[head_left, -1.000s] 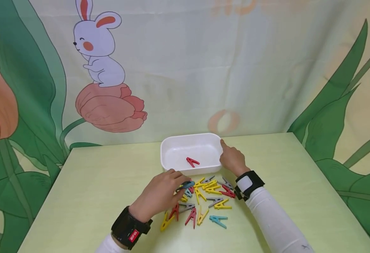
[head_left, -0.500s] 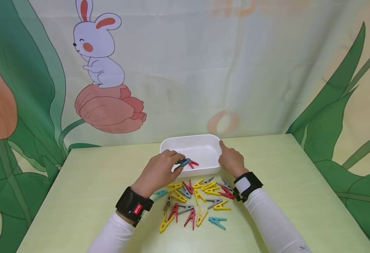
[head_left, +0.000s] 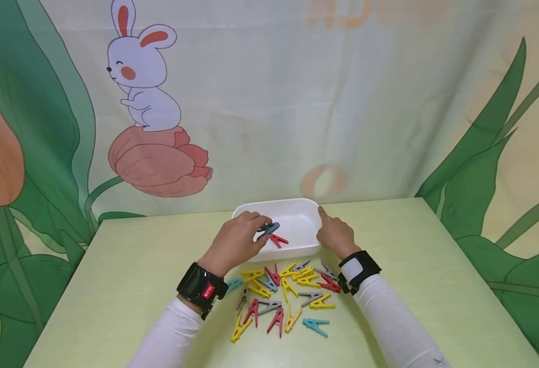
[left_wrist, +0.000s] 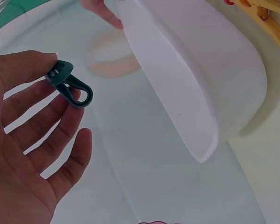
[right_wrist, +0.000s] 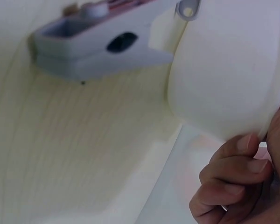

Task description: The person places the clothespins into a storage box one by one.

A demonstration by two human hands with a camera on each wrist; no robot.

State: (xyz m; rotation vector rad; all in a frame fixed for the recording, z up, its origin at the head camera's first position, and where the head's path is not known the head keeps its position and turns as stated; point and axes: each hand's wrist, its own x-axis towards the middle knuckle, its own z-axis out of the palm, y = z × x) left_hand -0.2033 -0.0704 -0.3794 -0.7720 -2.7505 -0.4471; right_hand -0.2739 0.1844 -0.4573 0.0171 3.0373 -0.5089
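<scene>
My left hand (head_left: pixel 236 240) is over the left part of a white plastic basin (head_left: pixel 292 252). Between thumb and fingertips it pinches a dark teal clothespin (left_wrist: pixel 65 83), held above the rim. A red clothespin (head_left: pixel 278 240) lies inside on the basin's floor. At the basin's right end, my right hand (head_left: pixel 337 236) holds the rim, with the index finger stretched along it and the other fingers curled, as the right wrist view also shows. A grey clothespin (right_wrist: pixel 98 51) shows large beside the basin in that view.
Several yellow, red, grey and blue clothespins lie loose in front of the basin, among them a yellow clothespin (head_left: pixel 239 329) and a blue clothespin (head_left: pixel 316 325). The pale table (head_left: pixel 136 286) ends at a printed curtain (head_left: pixel 251 128) behind the basin.
My left hand has moved up and forward from the loose clothespins to above the basin, carrying the teal clothespin. My right hand stays at the basin's right end.
</scene>
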